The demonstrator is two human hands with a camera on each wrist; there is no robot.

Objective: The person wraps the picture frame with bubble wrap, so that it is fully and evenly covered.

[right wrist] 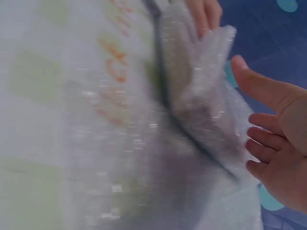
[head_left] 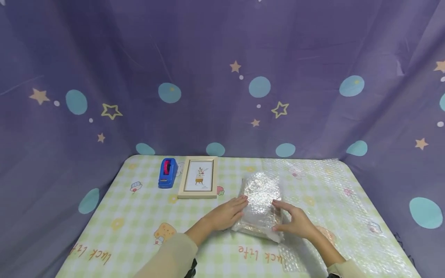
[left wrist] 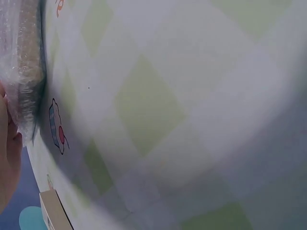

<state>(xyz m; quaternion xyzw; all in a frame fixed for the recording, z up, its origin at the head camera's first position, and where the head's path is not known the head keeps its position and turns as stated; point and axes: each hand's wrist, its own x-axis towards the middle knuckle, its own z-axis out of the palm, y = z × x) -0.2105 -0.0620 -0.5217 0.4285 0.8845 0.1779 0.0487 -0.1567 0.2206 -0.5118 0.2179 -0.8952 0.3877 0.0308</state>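
Tape dispenser, blue plastic with a pink-red roll, sits near the far left corner of the surface, which has a green-and-white checked cover with cartoon prints. Just right of it, at the far edge, lies a pale wooden rectangular picture frame with a flower print. A clear, flat sheet of bubble wrap spreads from the far edge along the right edge towards the near one, passing beneath the right forearm. Behind hangs a purple curtain with stars and ovals.

Right of the surface's middle lies a rectangular package in clear bubble wrap, a tan side showing through. It sits between both grips: the left grip rests extended fingers on its left side; the right grip is spread, thumb apart from fingers, at its right side. Whether the right fingertips touch it, I cannot tell.
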